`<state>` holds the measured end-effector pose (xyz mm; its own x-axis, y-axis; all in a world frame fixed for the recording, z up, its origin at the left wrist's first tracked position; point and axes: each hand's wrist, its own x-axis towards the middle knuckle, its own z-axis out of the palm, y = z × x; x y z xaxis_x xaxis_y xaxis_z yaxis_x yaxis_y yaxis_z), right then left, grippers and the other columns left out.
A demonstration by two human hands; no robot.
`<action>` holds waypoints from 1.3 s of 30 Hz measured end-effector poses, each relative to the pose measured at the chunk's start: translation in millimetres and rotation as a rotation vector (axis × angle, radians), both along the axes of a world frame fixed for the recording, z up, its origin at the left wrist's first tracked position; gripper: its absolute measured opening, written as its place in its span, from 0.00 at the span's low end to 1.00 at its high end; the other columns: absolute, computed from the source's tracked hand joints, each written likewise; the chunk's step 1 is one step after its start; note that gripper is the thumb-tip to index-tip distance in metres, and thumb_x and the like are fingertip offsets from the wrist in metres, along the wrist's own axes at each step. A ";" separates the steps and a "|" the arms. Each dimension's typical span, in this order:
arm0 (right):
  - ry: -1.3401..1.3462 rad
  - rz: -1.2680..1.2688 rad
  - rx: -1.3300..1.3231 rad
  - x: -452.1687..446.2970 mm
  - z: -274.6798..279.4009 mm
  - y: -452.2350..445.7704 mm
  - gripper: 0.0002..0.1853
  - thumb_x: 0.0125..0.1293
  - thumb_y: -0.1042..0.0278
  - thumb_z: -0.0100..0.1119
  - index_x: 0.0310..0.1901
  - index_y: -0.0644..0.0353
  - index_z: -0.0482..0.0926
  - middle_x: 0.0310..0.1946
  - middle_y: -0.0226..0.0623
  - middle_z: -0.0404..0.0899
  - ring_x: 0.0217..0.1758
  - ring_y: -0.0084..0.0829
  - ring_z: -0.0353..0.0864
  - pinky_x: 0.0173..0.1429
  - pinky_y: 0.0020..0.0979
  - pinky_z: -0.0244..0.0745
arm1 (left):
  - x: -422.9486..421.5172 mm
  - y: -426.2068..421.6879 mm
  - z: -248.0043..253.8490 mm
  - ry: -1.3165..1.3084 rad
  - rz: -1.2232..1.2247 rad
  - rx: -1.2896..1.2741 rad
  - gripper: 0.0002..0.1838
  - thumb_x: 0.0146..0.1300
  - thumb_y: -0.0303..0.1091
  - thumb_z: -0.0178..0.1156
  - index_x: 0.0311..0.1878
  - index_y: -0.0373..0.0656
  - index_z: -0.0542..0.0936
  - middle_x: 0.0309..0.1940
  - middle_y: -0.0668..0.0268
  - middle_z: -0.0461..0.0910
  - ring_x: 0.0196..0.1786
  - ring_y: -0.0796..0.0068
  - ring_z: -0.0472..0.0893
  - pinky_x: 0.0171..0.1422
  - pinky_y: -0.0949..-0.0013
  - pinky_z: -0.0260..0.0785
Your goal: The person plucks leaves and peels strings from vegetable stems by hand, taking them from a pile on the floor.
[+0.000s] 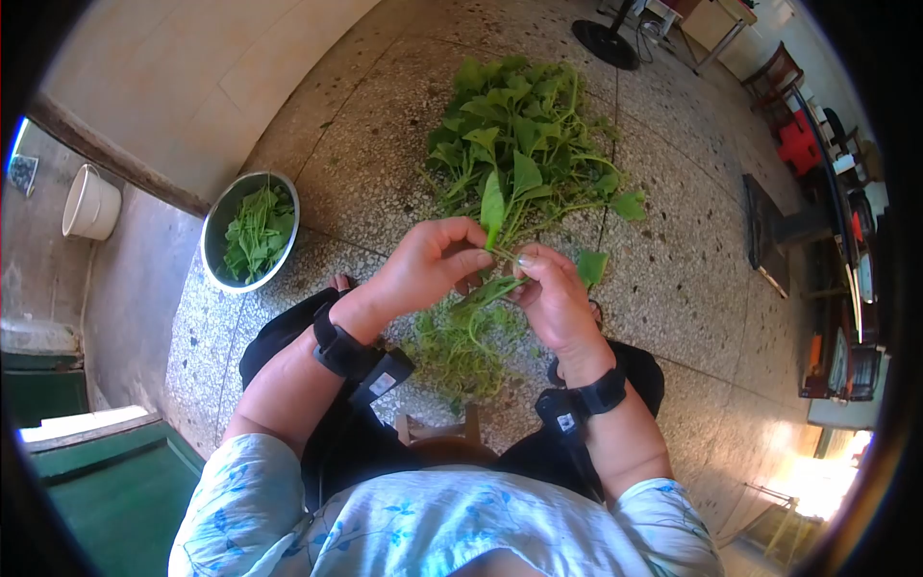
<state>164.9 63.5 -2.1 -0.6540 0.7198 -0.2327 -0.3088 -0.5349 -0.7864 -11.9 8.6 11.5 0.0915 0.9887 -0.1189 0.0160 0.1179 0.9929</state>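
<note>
Between my two hands is a sprig of leafy greens, with green leaves and thin stems. My left hand pinches it near the base of an upright leaf. Close beside it, the thumb and fingers of my right hand grip the stems. Another leaf hangs below the fingertips. Beyond my hands lies a big heap of leafy greens on the floor. Below them, on the floor between my legs, is a smaller pile of thin stems and scraps.
A metal basin holding greens stands on the speckled floor at left. Farther left are a white bucket and a green door panel. A black round stand base is at the back; a wooden chair stands at right.
</note>
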 end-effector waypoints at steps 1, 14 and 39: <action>0.011 0.018 0.003 1.0 0.2 1.0 0.05 0.58 0.68 0.52 0.28 0.58 0.74 0.24 0.25 0.70 0.27 0.17 0.65 0.34 0.21 0.60 | -1.3 0.3 -1.3 -0.121 -0.006 0.014 0.05 0.59 0.29 0.54 0.36 0.38 0.73 0.28 0.68 0.77 0.27 0.82 0.76 0.30 0.79 0.70; -0.089 0.088 0.448 1.3 19.6 -6.7 0.07 0.59 0.70 0.45 0.25 0.60 0.68 0.22 0.28 0.67 0.27 0.18 0.62 0.35 0.22 0.59 | -4.7 3.9 -7.4 -0.794 0.137 -0.047 0.06 0.64 0.33 0.47 0.40 0.43 0.70 0.31 0.68 0.73 0.30 0.75 0.75 0.27 0.77 0.64; -0.307 -0.040 0.335 -13.8 12.1 -0.1 0.07 0.59 0.68 0.55 0.35 0.62 0.75 0.22 0.26 0.73 0.24 0.14 0.68 0.27 0.17 0.62 | 15.6 6.9 0.0 -0.598 0.252 -0.044 0.11 0.59 0.28 0.55 0.46 0.46 0.70 0.28 0.73 0.73 0.26 0.86 0.71 0.25 0.83 0.60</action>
